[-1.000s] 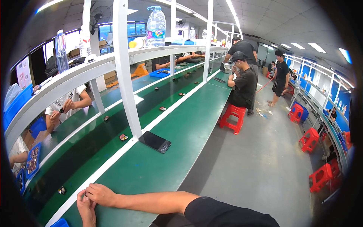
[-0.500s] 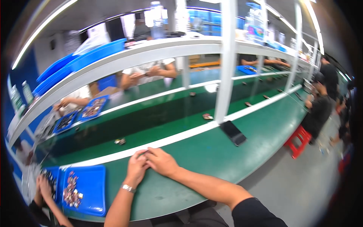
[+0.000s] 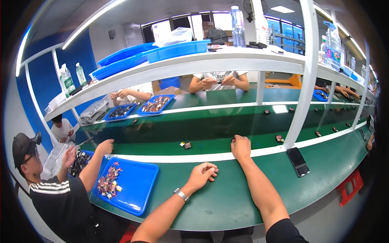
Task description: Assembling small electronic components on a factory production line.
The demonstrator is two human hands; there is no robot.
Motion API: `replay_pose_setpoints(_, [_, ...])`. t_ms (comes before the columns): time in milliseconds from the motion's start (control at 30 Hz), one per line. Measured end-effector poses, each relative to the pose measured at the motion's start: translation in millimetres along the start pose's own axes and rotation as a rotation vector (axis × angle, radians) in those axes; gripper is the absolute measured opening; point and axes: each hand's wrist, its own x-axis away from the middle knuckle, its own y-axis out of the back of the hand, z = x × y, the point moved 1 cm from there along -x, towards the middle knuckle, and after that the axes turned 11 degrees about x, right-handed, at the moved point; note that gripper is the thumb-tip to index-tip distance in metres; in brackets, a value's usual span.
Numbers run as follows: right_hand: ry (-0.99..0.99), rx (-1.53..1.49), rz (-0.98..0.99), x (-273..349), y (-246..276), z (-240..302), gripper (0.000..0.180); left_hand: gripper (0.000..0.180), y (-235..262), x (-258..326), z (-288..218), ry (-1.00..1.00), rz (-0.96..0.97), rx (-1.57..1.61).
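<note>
My right hand point(image 3: 241, 147) reaches over the white strip at the edge of the green conveyor belt point(image 3: 210, 129), its fingers on a small dark part point(image 3: 233, 140) there. My left hand point(image 3: 201, 175) rests loosely curled on the green worktable point(image 3: 227, 198), holding nothing; a watch is on that wrist. A blue tray point(image 3: 129, 183) with several small coloured parts lies to the left of my left hand. Two more small parts point(image 3: 186, 144) lie on the belt ahead.
A dark phone point(image 3: 298, 160) lies flat at the right by a white post point(image 3: 302, 77). A person in a black cap sits at my left, reaching toward the belt. Other people work across the belt with blue trays. Bottles and blue bins stand on the overhead shelf.
The view has swung left along the line. My hands, which lay together on the table, have parted; the right one has moved forward onto the belt's edge.
</note>
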Motion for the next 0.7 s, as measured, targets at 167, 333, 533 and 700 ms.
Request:
replay_pose_setpoints(167, [0.266, -0.127, -0.146, 9, 17, 72, 0.044, 0.015, 15, -2, -10, -0.19, -0.287, -0.337])
replay_pose_setpoints(333, [0.092, -0.252, 0.188, 21, -19, 152, 0.069, 0.015, 49, -9, -6, -0.332, -0.632, -0.363])
replay_pose_setpoints(533, [-0.062, -0.203, 0.25, -4, -48, 182, 0.064, 0.016, 55, -11, -3, -0.326, -0.75, -0.327])
replay_pose_setpoints(700, [-0.067, -0.547, 0.173, 3, -43, 139, 0.054, 0.017, 44, -10, -11, -0.304, -0.681, -0.327])
